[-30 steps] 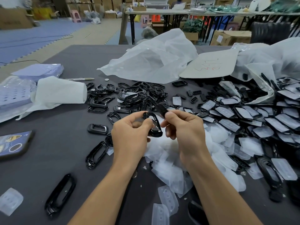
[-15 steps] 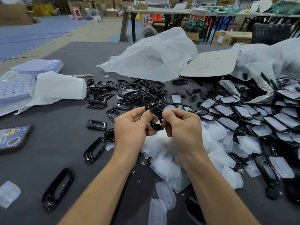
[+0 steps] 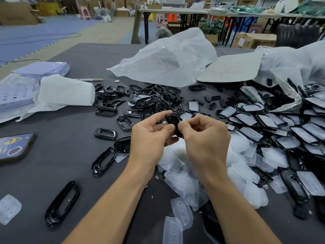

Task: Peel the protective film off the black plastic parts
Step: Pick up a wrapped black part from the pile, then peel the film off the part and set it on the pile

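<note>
One black plastic part (image 3: pixel 173 123) is held up between both hands over the middle of the table. My left hand (image 3: pixel 149 138) pinches its left side with thumb and fingers. My right hand (image 3: pixel 204 138) pinches its right edge with curled fingers. Whether film clings to the held part cannot be told. A heap of black parts with white film on them (image 3: pixel 274 125) lies to the right. Bare black parts (image 3: pixel 140 101) are piled beyond my hands. Peeled films (image 3: pixel 202 173) lie under my wrists.
Loose black frames (image 3: pixel 61 203) lie near the front left of the grey table (image 3: pixel 52 164). A phone (image 3: pixel 12 147) sits at the left edge. White plastic bags (image 3: pixel 167 59), a cardboard sheet (image 3: pixel 232 69) and folded white paper (image 3: pixel 65 92) lie behind.
The held part has turned from an open frame facing me to nearly edge-on. Both hands have closed in tighter around it and lifted it slightly away from me.
</note>
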### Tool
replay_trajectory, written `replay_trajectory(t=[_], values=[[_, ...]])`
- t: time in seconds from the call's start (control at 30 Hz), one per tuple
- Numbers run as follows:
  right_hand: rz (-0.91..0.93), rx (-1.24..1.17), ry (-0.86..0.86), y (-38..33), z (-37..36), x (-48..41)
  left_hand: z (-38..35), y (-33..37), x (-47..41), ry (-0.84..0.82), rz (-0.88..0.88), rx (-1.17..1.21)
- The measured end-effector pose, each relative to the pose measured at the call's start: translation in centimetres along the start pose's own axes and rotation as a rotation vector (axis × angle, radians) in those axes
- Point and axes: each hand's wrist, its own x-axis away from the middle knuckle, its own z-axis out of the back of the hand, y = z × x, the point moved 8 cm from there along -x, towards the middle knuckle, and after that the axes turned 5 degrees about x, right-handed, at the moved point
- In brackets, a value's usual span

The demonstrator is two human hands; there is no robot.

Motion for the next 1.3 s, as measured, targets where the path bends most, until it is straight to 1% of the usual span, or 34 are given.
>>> replay_trajectory(t=[0.13,0.43,0.6,0.73,0.8,0.9,0.93,1.03,1.1,1.17,1.23,1.3], values=[[0.023,0.050,-0.015,-0.2,-0.1,-0.1,0.0,-0.1,0.1,-0.009,0.005,-0.010],[0.055,0.189,-0.044,0.0,0.0,-0.5,0.3,0.0,0.5,0.056,0.009,-0.030],[0.091,0.221,-0.008,-0.5,0.2,-0.1,0.2,0.4,0.4,0.073,-0.026,-0.087],[0.083,0.250,0.012,-0.6,0.3,0.2,0.4,0.8,0.4,0.087,-0.052,-0.091],[0.078,0.226,0.005,-0.7,0.5,0.0,0.5,0.9,0.4,0.084,-0.050,-0.062],[0.040,0.137,-0.173,-0.6,-0.7,0.0,0.6,0.9,0.3,0.082,-0.054,-0.015],[0.027,0.102,-0.207,-0.5,-1.0,0.0,0.6,1.0,0.4,0.088,-0.070,-0.017],[0.000,-0.022,-0.202,-0.5,-0.9,0.0,0.3,1.5,0.9,0.065,-0.143,-0.066],[0.000,-0.066,-0.182,-0.6,-0.7,0.0,0.0,1.7,1.1,0.024,-0.153,-0.094],[0.008,-0.075,-0.170,-0.6,-0.6,0.2,0.1,1.7,0.9,0.018,-0.149,-0.080],[-0.001,-0.077,-0.197,-0.5,-0.8,0.2,0.2,1.8,0.8,0.024,-0.154,-0.067],[-0.045,-0.115,-0.265,-0.1,-1.3,0.2,0.3,2.1,0.7,0.045,-0.160,-0.067]])
